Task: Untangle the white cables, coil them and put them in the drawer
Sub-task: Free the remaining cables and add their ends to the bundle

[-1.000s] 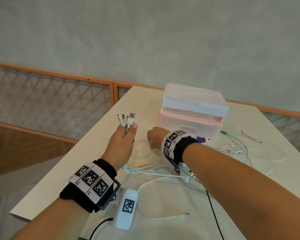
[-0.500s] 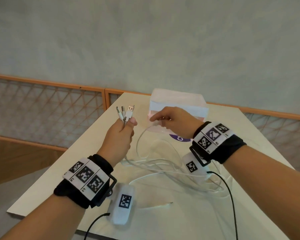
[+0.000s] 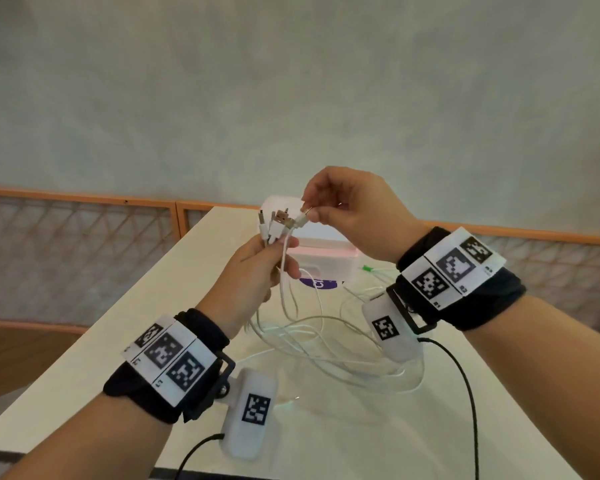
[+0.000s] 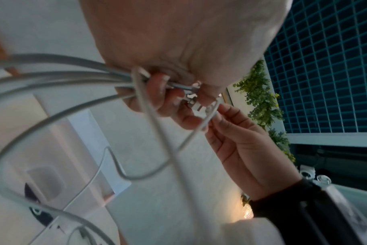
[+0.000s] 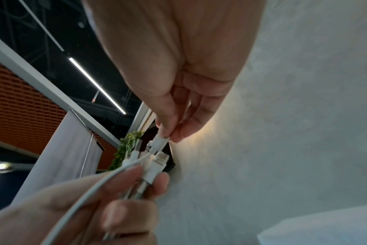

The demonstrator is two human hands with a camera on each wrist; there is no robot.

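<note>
My left hand [image 3: 267, 258] is raised above the table and grips a bunch of white cable ends [image 3: 274, 223], their plugs sticking up past the thumb. My right hand [image 3: 329, 209] pinches one more white plug [image 3: 302, 218] between thumb and forefinger and holds it against that bunch. In the right wrist view the pinched plug [image 5: 160, 141] touches the other plugs [image 5: 155, 164]. The cables [image 3: 326, 344] hang from the left hand in loose tangled loops onto the table. Behind the hands stands the white and pink drawer box [image 3: 323, 254]; I cannot tell whether its drawer is open.
The white table [image 3: 153, 306] ends close at the left and near edges. More white cable and a green-tipped plug [image 3: 366, 268] lie right of the box. A purple sticker [image 3: 317, 283] sits in front of the box. A railing runs behind the table.
My right hand has lifted a cable end from the table and brought it up to the plugs in my left hand. The left hand has risen a little with its bunch.
</note>
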